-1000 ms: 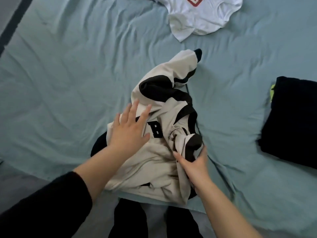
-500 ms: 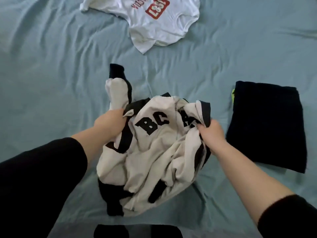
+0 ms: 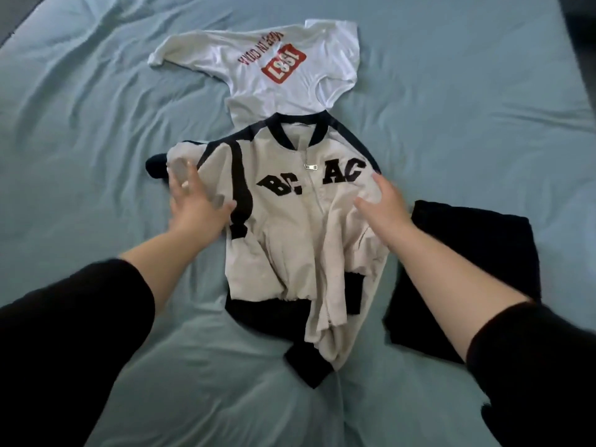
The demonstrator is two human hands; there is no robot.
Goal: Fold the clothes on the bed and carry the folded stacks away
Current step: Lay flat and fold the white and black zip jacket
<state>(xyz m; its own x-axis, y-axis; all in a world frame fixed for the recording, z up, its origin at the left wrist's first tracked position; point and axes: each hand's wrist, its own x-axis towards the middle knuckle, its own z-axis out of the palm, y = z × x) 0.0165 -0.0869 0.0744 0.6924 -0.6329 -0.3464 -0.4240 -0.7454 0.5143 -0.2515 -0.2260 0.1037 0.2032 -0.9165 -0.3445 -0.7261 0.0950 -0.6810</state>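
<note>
A cream zip jacket [image 3: 290, 240] with black trim and black letters lies front-up on the teal bed sheet [image 3: 96, 130], collar away from me. My left hand [image 3: 193, 204] hovers blurred with fingers spread over the jacket's left sleeve. My right hand [image 3: 383, 204] lies with straight fingers on the jacket's right chest, below the letters. A white T-shirt [image 3: 277, 69] with a red print lies spread just beyond the collar. A folded dark garment [image 3: 474, 279] sits to the right, partly under my right forearm.
The wrinkled sheet stretches wide to the left and far right of the clothes. A dark strip of floor [image 3: 9, 30] shows past the bed's edge at the top left corner.
The jacket was a bunched bundle gripped in both hands; now it lies spread flat, front up. Both hands have let go and opened over it.
</note>
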